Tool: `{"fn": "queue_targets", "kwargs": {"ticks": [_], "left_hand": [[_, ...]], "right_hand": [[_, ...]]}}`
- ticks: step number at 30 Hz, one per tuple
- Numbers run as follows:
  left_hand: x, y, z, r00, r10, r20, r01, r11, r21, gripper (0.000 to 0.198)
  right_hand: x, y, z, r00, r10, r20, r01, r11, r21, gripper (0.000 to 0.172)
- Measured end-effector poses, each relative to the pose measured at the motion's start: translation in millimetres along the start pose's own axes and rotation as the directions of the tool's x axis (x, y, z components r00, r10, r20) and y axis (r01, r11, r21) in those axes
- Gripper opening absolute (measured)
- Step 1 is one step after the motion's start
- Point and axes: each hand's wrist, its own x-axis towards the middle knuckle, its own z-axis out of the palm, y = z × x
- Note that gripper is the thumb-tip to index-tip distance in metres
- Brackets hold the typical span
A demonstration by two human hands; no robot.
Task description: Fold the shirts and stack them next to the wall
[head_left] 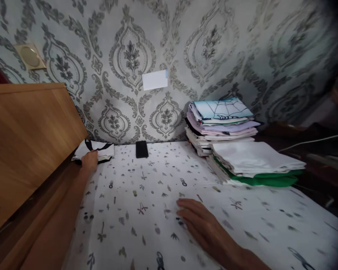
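Observation:
My left hand [89, 160] reaches to the far left, its fingers curled onto the front edge of a small pile of folded white garments [105, 149] with black markings. That pile lies against the wooden furniture side, with dark cloth showing underneath. My right hand [198, 221] is held low above the patterned white sheet [146, 180], holding nothing. Its fingers are stretched out, and I cannot tell whether they touch the sheet. A dark flat phone-like object [142, 149] lies near the wall, right of the garments.
A tall stack of folded clothes [222, 127] stands by the wall at right. In front of it is a lower pile of white cloth [256, 157] with green cloth [278, 180] beneath. A wooden panel [30, 142] bounds the left. A white rectangle [155, 80] is on the wall.

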Motion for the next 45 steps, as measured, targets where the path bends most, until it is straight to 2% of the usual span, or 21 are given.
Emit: {"fn": "queue_targets", "kwargs": {"ticks": [5,8,10,12,13,15,17,20,22,23,25,27,28,31,33,36,39,41,43,45], "left_hand": [[1,-2,-20.6,0.991,-0.088,-0.104,0.073,0.987,-0.145,0.024],[-13,0,-43.6,0.984,-0.066,-0.163,0.025,0.969,-0.244,0.021],[-37,5,-61.0,0.982,-0.014,-0.189,-0.044,0.953,-0.300,0.021],[-74,18,-79.6,0.974,0.082,-0.209,-0.159,0.910,-0.382,0.021],[-97,28,-89.5,0.961,0.158,-0.227,-0.248,0.853,-0.460,0.020],[-146,53,-110.7,0.913,0.334,-0.236,-0.408,0.722,-0.558,0.018],[-193,81,-132.6,0.841,0.494,-0.219,-0.521,0.636,-0.569,0.018],[-242,121,-156.5,0.663,0.721,-0.203,-0.677,0.462,-0.573,0.022],[-262,141,-159.2,0.567,0.806,-0.171,-0.699,0.362,-0.617,0.023],[-269,149,-156.2,0.537,0.829,-0.155,-0.694,0.330,-0.641,0.023],[-281,162,-144.3,0.514,0.847,-0.138,-0.675,0.299,-0.675,0.022],[-291,172,-130.2,0.528,0.836,-0.150,-0.656,0.290,-0.696,0.024],[-295,175,-124.3,0.544,0.823,-0.166,-0.648,0.287,-0.705,0.026],[-303,176,-115.4,0.597,0.771,-0.221,-0.632,0.282,-0.722,0.025],[-302,168,-116.2,0.623,0.749,-0.226,-0.631,0.309,-0.712,0.025],[-291,141,-121.2,0.700,0.687,-0.195,-0.622,0.451,-0.640,0.029],[-272,99,-122.4,0.816,0.556,-0.159,-0.544,0.647,-0.535,0.032],[-260,68,-118.3,0.876,0.464,-0.132,-0.468,0.751,-0.467,0.032],[-253,41,-111.1,0.912,0.395,-0.113,-0.405,0.815,-0.415,0.030],[-253,24,-103.0,0.926,0.364,-0.102,-0.373,0.836,-0.403,0.029]], "right_hand": [[10,-24,10,0.999,-0.019,-0.045,0.024,0.991,0.130,0.035],[13,-31,9,1.000,0.024,-0.017,-0.020,0.976,0.215,0.031],[16,-38,8,0.998,0.065,0.019,-0.068,0.958,0.279,0.028],[23,-50,7,0.987,0.142,0.078,-0.161,0.920,0.358,0.025],[27,-58,7,0.973,0.193,0.125,-0.228,0.885,0.406,0.025],[36,-79,7,0.921,0.298,0.250,-0.387,0.770,0.508,0.032],[43,-100,8,0.859,0.360,0.365,-0.513,0.597,0.617,0.044],[43,-123,8,0.818,0.368,0.442,-0.559,0.329,0.761,0.057],[34,-129,7,0.779,0.390,0.491,-0.590,0.191,0.784,0.056],[27,-130,6,0.747,0.422,0.513,-0.609,0.124,0.784,0.054],[13,-127,3,0.677,0.486,0.553,-0.625,-0.018,0.781,0.052],[0,-122,0,0.636,0.524,0.567,-0.609,-0.111,0.786,0.050],[-6,-118,-2,0.630,0.531,0.567,-0.603,-0.127,0.788,0.048],[-20,-110,-7,0.630,0.544,0.555,-0.606,-0.102,0.789,0.044],[-28,-106,-10,0.626,0.541,0.562,-0.623,-0.087,0.777,0.043],[-41,-101,-19,0.618,0.557,0.555,-0.640,-0.054,0.766,0.044],[-52,-93,-33,0.589,0.629,0.508,-0.634,-0.031,0.773,0.040],[-58,-85,-44,0.560,0.684,0.468,-0.628,-0.019,0.778,0.038],[-64,-77,-53,0.538,0.715,0.448,-0.654,0.018,0.756,0.036],[-68,-69,-59,0.529,0.701,0.479,-0.735,0.096,0.671,0.036]]}}
